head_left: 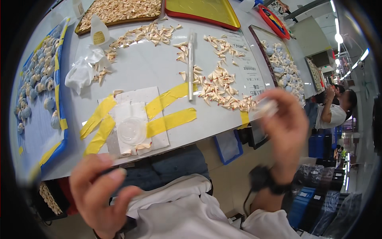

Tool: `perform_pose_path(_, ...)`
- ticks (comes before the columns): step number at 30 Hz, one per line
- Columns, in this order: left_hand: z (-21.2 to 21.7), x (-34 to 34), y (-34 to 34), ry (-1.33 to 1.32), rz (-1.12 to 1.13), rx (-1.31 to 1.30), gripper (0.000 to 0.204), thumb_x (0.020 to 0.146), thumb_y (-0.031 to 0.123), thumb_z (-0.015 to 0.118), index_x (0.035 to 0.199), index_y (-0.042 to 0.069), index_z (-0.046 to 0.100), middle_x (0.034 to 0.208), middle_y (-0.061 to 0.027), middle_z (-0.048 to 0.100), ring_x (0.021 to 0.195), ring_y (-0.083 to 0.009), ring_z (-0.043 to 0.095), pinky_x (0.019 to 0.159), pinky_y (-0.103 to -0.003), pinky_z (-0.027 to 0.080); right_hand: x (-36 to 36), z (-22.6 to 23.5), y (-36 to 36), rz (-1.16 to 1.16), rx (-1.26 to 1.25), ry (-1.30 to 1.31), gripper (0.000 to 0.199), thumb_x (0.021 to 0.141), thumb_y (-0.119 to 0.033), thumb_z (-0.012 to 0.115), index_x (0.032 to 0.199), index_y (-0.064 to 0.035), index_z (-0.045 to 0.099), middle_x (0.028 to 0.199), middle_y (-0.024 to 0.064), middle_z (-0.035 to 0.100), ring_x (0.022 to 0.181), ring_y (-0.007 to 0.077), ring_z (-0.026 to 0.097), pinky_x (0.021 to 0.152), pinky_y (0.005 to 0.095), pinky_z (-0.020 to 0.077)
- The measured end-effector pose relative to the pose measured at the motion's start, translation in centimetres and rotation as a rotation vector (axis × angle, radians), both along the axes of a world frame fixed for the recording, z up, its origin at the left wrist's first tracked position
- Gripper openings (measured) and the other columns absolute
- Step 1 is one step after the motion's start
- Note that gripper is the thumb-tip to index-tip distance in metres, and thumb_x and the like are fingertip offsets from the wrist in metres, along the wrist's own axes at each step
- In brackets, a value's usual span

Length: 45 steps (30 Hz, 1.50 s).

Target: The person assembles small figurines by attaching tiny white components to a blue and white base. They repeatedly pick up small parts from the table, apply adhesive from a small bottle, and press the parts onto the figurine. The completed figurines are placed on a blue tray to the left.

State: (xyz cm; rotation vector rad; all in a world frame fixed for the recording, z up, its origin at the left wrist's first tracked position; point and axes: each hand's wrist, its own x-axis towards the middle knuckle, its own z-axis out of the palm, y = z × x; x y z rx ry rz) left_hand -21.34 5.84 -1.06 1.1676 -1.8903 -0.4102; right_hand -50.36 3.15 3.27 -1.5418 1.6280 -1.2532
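My left hand [101,191] hovers at the table's near edge, fingers apart and holding nothing. To the right, my right hand [288,119] is raised beyond the table corner, blurred by motion, with thumb and fingers closed on a small whitish piece [267,108] whose kind I cannot make out. Between the hands, a white pad [159,140] is fixed to the table with yellow tape [171,124]. On it lie a round clear plastic disc [131,130] and a few small cream pointed pieces [143,146] with red tips.
Cream pointed pieces [221,85] lie scattered across the table, with more in a tray [159,17] behind. A clear tube [191,65], white bottle [98,32] and crumpled tissue [81,75] stand or lie there. Trays of blue-and-white pieces flank both sides [274,75]. People sit at right.
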Motion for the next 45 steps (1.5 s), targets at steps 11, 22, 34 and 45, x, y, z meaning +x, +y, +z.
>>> perform_pose_path(11, -0.1, 4.3, -1.2, -0.195, 0.102, -0.028, 0.024, 0.077, 0.006, 0.063, 0.098, 0.000, 0.054, 0.107, -0.0196, 0.052, 0.095, -0.0281, 0.052, 0.081, -0.036, 0.044, -14.3, -1.7, -3.8, -0.117, 0.058, 0.977, 0.023, 0.070, 0.001, 0.055, 0.093, -0.0019, 0.058, 0.095, 0.0112, 0.055, 0.082, 0.0234, 0.054, 0.073, 0.0305, 0.0433)
perform_pose_path(22, 0.3, 12.0, -7.0, -0.507, 0.382, 0.116, 0.032, 0.092, 0.019, 0.044, 0.120, 0.005, 0.050, 0.127, -0.0107, 0.046, 0.121, -0.0225, 0.040, 0.102, -0.036, 0.029, -5.2, 0.6, -6.0, 0.057, -0.101, 0.729, 0.019, 0.071, 0.003, 0.056, 0.089, -0.0004, 0.060, 0.083, 0.0127, 0.060, 0.075, 0.0247, 0.058, 0.068, 0.0306, 0.0458)
perform_pose_path(34, 1.9, 8.9, -7.8, -0.243, 0.192, 0.288, 0.027, 0.072, -0.001, 0.060, 0.099, 0.001, 0.057, 0.108, -0.0097, 0.049, 0.097, -0.0216, 0.050, 0.080, -0.028, 0.041, -3.2, -1.7, -8.1, 0.211, 0.063, 0.815, 0.009, 0.067, 0.001, 0.057, 0.075, 0.0030, 0.053, 0.071, 0.0142, 0.054, 0.066, 0.0266, 0.054, 0.062, 0.0319, 0.0415)
perform_pose_path(45, 2.4, 10.0, -7.3, -0.022, 0.380, 0.393, 0.025, 0.068, -0.001, 0.068, 0.090, 0.000, 0.055, 0.090, -0.0058, 0.053, 0.078, -0.0125, 0.051, 0.070, -0.024, 0.043, -3.5, -1.2, -6.0, -0.008, 0.059, 0.729, 0.013, 0.078, 0.003, 0.051, 0.090, 0.0002, 0.053, 0.079, 0.0064, 0.052, 0.070, 0.0142, 0.052, 0.066, 0.0252, 0.0408)
